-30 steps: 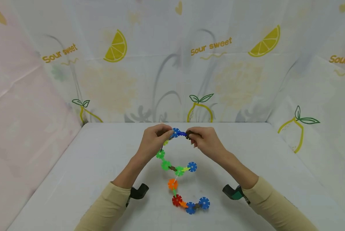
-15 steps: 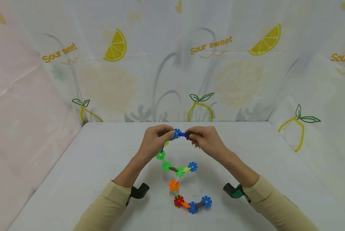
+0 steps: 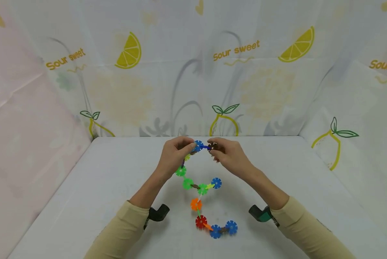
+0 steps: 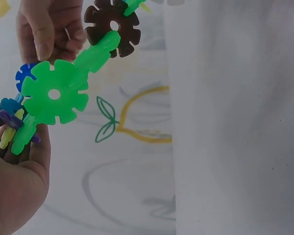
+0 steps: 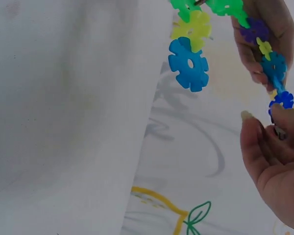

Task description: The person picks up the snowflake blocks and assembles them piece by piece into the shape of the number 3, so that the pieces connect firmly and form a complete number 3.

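A chain of notched plastic snowflake discs hangs between my hands in the head view. My left hand (image 3: pixel 174 156) pinches it at a light blue disc (image 3: pixel 198 146) near its upper end. To the right of that a dark blue disc (image 3: pixel 205 147) is linked edge-on. With thumb and fingers my right hand (image 3: pixel 232 154) grips a brown disc (image 3: pixel 213 146) at the dark blue one's far side. Lower down, green discs (image 4: pixel 36 90) and a side branch ending in a blue disc (image 5: pixel 179 61) dangle. Part of the yellow and purple pieces is hidden behind my left hand.
The chain's lower part, with an orange disc (image 3: pixel 196 204), a red disc (image 3: pixel 201 222) and blue discs (image 3: pixel 231 227), hangs low over the white table (image 3: pixel 99 201). A printed cloth backdrop (image 3: pixel 167 90) stands behind the table. Black wrist cameras (image 3: pixel 159 213) sit under both wrists.
Both hands have risen slightly with the chain. My right fingers have shifted on the brown disc, so more of it shows. The chain's lower discs swing a little to the right.
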Motion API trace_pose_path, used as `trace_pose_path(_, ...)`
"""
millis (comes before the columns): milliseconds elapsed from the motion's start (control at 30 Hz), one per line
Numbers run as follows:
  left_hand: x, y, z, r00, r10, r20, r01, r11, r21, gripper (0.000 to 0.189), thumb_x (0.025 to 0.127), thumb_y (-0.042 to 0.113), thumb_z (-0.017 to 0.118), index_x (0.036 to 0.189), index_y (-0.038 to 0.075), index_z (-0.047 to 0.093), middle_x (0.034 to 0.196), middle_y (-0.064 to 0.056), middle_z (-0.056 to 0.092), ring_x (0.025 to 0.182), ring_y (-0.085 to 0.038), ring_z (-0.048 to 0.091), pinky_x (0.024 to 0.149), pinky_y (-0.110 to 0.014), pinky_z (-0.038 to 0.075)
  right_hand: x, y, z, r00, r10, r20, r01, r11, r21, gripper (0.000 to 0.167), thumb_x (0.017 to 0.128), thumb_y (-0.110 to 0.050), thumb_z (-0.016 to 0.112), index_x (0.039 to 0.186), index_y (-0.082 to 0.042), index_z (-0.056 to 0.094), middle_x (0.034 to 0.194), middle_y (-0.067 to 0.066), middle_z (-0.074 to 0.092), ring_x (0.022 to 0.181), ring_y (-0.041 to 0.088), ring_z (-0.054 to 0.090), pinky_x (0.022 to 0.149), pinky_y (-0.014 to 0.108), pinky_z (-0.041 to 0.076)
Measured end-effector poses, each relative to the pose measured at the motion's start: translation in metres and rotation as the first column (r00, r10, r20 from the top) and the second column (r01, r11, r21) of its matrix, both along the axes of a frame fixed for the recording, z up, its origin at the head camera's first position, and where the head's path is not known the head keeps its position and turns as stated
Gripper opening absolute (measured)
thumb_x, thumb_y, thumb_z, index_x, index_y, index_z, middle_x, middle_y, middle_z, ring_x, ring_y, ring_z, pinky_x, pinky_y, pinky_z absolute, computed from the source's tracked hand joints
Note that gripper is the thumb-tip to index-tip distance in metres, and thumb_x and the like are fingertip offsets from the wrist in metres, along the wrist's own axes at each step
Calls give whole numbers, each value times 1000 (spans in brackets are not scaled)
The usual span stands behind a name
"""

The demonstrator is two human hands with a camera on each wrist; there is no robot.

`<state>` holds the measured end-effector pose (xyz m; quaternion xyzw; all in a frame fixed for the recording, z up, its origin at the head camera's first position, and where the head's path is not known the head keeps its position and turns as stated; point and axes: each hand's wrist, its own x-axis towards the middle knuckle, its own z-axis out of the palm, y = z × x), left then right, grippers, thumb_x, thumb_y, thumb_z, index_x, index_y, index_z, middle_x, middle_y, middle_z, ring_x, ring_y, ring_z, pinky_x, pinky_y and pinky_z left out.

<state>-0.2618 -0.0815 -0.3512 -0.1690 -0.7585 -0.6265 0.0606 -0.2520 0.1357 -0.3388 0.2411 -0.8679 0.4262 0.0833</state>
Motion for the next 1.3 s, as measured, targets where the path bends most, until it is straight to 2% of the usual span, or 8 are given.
trace_pose_path(200,-3,-5,2,997,72,13,-72,997,-18,19,95,25,66,104,9,72,95,-9,72,83,-19,70,69,-27,54,3,2,-5,989,-81,-122,96,988,120,40,92,-8,69,130,-7,59,88,4,67,77,14,62,72,28,56)
trace_pose_path(433,-8,-13,4,991,132,13,-132,991,15,17,95,25,68,103,11,73,93,-10,74,79,-14,70,56,-23,47,11,5,-7,951,-86,-296,154,964,216,16,90,-10,70,106,-9,71,73,-1,56,67,13,48,59,24,44)
trace_pose_path(600,-10,-15,3,986,164,23,-165,986,16,16,95,24,68,101,10,73,93,-10,74,80,-13,71,67,-24,53,23,-6,-8,977,54,-206,23,935,354,11,90,-19,72,100,-14,73,60,-9,53,54,5,44,50,20,39)
trace_pose_path(733,-12,-14,1,984,174,25,-174,984,32,16,94,23,68,100,9,73,93,-13,73,78,-13,72,74,-27,58,34,-23,-15,981,159,-108,-90,875,476,27,90,-30,72,113,-15,71,57,-12,52,51,2,43,48,18,38)
trace_pose_path(933,-12,-14,0,977,210,29,-210,977,22,16,94,22,68,100,9,73,92,-12,73,78,-17,73,72,-27,58,46,-45,-28,986,164,-5,-132,809,572,39,94,-36,67,126,-14,65,49,-9,40,46,6,38,46,19,33)
trace_pose_path(1100,-12,-13,-2,976,217,34,-218,975,38,16,95,22,67,101,9,72,93,-13,73,82,-24,74,72,-28,59,46,-55,-35,992,96,81,-125,833,539,39,95,-35,65,128,-14,65,51,-8,46,42,7,36,44,21,34)
trace_pose_path(1200,-12,-11,-3,978,206,37,-208,977,55,16,95,23,68,101,8,72,93,-13,73,81,-23,73,75,-27,59,43,-57,-40,996,63,61,-85,873,481,31,95,-32,66,119,-12,70,70,-6,69,49,4,48,50,19,43)
trace_pose_path(1300,-12,-10,-3,979,202,36,-204,978,47,16,95,23,68,100,9,72,92,-13,73,79,-19,72,75,-27,58,42,-58,-43,999,28,18,-33,906,422,22,93,-29,69,107,-13,75,81,-4,75,54,2,54,54,18,44)
